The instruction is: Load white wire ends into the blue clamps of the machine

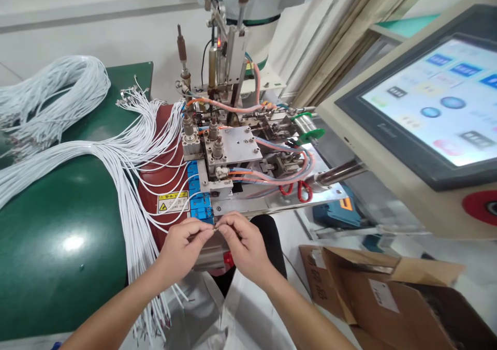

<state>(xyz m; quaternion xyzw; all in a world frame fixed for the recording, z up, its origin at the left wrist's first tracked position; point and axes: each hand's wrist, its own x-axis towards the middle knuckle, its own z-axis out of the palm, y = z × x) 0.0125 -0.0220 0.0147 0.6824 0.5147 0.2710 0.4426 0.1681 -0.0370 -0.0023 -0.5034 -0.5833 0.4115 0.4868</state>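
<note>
My left hand and my right hand meet just in front of the blue fixture blocks. Thumb and forefinger of each are pinched on a tiny wire end, mostly hidden by the fingertips; it looks like the end of a white cable. One white cable runs in behind my left hand. Other cables from the large white bundle curve into the blue blocks, which line the left side of a metal machine.
A green table on the left bears another coil of white cable. Beside the blocks is a yellow warning label. A wire spool sits on the machine. To the right are a touchscreen and an open cardboard box.
</note>
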